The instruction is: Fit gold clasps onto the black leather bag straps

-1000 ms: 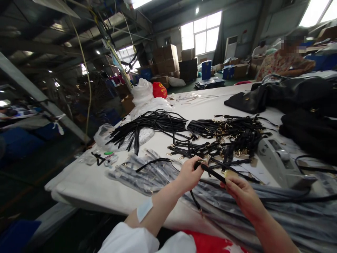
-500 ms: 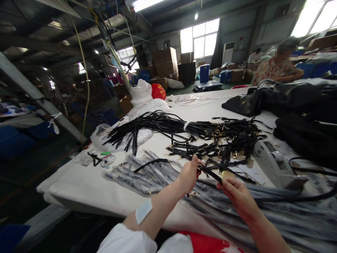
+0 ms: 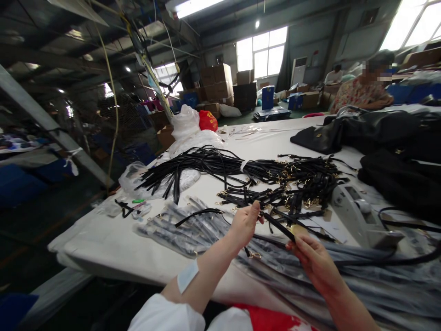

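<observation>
A black strap [image 3: 278,226] runs between my two hands above the table. My left hand [image 3: 245,224] is closed on its upper end, thumb on top. The fingers of my right hand [image 3: 308,252] pinch the lower end of the same strap. A gold clasp [image 3: 255,255] dangles below my left hand. Just beyond lies a pile of short black straps with gold clasps [image 3: 262,195]. Behind that, a bundle of long black straps [image 3: 206,162] is tied with a white band. Plastic-wrapped straps [image 3: 186,230] lie under and beside my forearms.
A grey tape dispenser [image 3: 360,214] stands to the right of the pile. Black bags [image 3: 375,131] fill the far right of the white table [image 3: 103,248]. A red bag [image 3: 207,121] and white plastic sit at the back left. A person [image 3: 361,92] sits across the table.
My right hand has shifted slightly right and down along the strap, so more of it shows between my hands. My left hand has barely moved.
</observation>
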`<state>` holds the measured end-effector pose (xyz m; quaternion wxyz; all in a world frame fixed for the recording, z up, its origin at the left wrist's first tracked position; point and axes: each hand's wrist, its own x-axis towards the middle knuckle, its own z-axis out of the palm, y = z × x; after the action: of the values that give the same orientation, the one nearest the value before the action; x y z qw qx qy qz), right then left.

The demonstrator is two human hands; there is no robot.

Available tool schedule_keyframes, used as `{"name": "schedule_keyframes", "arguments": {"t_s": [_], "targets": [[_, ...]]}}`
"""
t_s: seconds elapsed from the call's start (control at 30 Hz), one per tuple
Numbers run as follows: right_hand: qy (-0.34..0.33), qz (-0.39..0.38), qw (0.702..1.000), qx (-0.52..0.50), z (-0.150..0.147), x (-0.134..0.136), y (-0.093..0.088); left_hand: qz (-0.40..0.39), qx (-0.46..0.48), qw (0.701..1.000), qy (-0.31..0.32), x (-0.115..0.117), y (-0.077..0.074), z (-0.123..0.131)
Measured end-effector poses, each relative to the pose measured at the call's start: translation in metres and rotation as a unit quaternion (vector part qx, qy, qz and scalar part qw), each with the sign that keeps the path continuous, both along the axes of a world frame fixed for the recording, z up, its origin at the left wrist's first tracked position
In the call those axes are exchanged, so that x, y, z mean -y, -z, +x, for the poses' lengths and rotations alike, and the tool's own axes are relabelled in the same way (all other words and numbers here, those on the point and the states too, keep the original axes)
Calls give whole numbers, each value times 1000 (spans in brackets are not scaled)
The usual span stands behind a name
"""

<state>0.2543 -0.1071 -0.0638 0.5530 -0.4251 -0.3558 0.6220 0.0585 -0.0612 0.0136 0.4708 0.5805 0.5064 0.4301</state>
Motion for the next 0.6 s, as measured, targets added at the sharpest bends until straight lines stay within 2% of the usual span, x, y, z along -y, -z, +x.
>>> {"name": "schedule_keyframes", "arguments": {"t_s": [0.17, 0.33, 0.5, 0.6], "targets": [[4, -4, 1000, -6, 0, 1, -4, 52, -59, 997, 10, 0, -12, -5], [16, 1, 1000, 0, 4, 1, -5, 61, -119, 991, 21, -1, -18, -7], [-12, 3, 997, 74, 8, -2, -1, 98, -202, 973, 46, 3, -24, -9], [-17, 9, 995, 94, 10, -3, 1, 111, -250, 958, 81, 4, -29, -12]]}}
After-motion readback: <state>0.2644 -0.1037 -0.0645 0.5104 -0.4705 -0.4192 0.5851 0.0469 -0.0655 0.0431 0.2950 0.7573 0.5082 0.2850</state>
